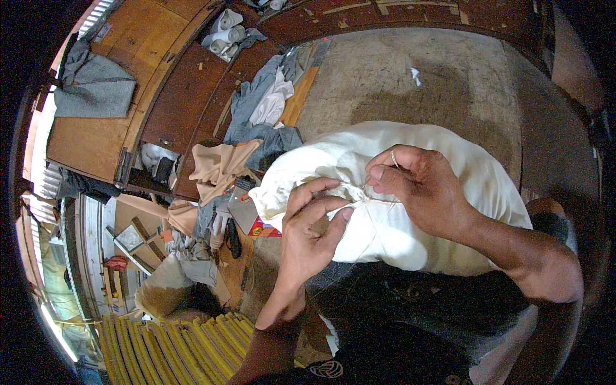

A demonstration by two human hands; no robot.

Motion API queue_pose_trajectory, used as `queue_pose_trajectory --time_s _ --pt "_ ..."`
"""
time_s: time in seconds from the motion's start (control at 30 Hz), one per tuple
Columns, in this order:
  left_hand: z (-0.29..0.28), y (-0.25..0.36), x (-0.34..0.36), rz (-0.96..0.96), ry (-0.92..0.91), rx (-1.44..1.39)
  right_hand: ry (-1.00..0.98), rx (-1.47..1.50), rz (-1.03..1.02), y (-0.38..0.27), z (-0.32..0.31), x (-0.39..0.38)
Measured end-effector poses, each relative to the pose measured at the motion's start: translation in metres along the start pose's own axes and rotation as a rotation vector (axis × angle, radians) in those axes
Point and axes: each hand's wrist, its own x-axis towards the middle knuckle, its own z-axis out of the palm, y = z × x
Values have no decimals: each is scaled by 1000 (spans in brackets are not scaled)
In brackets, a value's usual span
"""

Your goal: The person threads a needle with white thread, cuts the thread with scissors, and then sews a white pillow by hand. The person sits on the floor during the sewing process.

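Observation:
A large, puffy white fabric cushion (443,147) lies across my lap, its cloth gathered and creased at the left end. My left hand (311,228) pinches the gathered edge between thumb and fingers. Just to the right, the thumb and forefinger of my right hand (417,186) are closed on a fine thread (375,221) at the seam. The thread trails over the cushion's near side. Whether a needle sits in that pinch is too small to tell. A thin ring is on a finger of my right hand.
Grey and white cloths (273,99) lie on the floor ahead-left, beside a peach cloth (221,167). Wooden cabinets (186,96) line the left side. A yellow slatted piece (173,346) stands at lower left. A white scrap (415,77) lies on the worn floor (366,77) beyond the cushion.

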Motion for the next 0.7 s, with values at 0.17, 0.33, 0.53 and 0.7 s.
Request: queue_pose_trajectory --time_s 0.17,0.33,0.53,0.7 --pt "-1 0 2 -13 -11 -46 -20 -69 -17 -4 -1 -1" --pt "-3 -4 6 -142 -99 -200 -69 -140 -5 -3 -2 1" --pt "-4 -9 8 -156 -149 -283 -123 -43 86 -6 -7 4" --pt "-12 -10 5 -149 -192 -328 -156 -68 137 -9 -6 7"
